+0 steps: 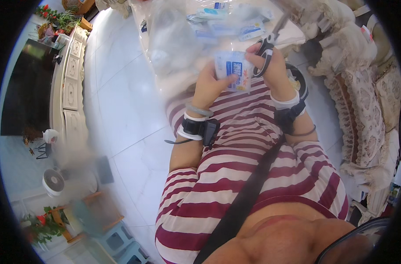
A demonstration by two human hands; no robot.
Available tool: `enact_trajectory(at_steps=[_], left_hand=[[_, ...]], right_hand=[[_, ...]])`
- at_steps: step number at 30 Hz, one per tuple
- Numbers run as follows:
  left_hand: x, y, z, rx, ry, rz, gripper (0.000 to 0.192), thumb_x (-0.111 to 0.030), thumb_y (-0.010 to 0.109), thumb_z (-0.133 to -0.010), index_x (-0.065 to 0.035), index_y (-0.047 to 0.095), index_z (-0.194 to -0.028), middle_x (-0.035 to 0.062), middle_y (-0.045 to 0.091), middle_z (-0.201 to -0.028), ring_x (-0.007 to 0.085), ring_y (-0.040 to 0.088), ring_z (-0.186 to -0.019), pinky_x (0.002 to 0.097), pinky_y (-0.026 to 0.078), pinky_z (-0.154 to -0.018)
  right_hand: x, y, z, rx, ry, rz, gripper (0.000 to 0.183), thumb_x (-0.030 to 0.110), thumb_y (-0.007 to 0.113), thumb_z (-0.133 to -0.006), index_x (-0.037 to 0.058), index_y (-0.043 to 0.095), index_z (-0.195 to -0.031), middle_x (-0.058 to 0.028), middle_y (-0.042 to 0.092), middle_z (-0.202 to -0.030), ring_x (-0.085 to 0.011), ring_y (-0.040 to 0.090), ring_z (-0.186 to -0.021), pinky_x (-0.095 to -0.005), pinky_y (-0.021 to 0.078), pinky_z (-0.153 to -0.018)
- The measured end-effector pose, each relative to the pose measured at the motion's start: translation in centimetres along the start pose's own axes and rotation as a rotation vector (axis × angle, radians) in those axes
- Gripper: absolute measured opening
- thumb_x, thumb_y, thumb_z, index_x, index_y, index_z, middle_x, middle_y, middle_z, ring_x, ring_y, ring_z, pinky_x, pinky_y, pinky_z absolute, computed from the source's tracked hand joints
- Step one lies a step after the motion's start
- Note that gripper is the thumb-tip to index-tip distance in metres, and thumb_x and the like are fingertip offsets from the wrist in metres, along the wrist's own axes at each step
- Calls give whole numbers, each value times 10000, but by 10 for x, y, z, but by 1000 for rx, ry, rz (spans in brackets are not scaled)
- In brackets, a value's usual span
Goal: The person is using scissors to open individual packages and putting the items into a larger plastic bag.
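My left hand [212, 82] grips the lower left side of a small white and blue plastic packet [234, 71] that bears writing, its thumb across the front. My right hand [269, 67] pinches the packet's upper right corner and also holds scissors [268, 49] with black and white handles, fingers through the loops. The scissor blades point up and away, blurred; I cannot tell whether they are apart. Beyond the hands, several similar packets [252, 29] lie on a table [184, 71] under clear plastic, beside a cloudy plastic bag [174, 36].
A bin [301, 79] stands on the floor by my right arm. A lace-covered sofa [362, 115] is at the right. On the left are a white cabinet [71, 79], a television [27, 89] and a fan [53, 181]. Blue plastic stools [118, 239] stand at the lower left.
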State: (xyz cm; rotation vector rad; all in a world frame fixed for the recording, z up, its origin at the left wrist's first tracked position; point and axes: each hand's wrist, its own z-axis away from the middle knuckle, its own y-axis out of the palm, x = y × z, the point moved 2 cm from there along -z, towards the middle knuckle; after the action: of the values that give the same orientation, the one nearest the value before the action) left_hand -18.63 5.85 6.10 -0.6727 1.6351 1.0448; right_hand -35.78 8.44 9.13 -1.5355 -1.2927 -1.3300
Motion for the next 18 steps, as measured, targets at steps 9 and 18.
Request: enact_trajectory(at_steps=[9,18], left_hand=[[4,-39,-10,-99,63,-128,268,-40,642,-823,5,569,-1076,92,653,-978,152,631,-846,274,514,-755],[16,-34,-24,-85,87,-266,273,-138,647,-834,14,585,-1051,86,656,-924,140,614,-793,284,497,-713]], right_hand=[[1,-67,-16,547,-175,920,573,472,804,-595,-9,560,-789,-110,521,-613,-233,492,-566,-349,408,-559],[18,-76,-16,858,-71,1092,706,546,750,-597,-22,553,-967,-197,589,-780,-389,549,-716,-417,426,-631]])
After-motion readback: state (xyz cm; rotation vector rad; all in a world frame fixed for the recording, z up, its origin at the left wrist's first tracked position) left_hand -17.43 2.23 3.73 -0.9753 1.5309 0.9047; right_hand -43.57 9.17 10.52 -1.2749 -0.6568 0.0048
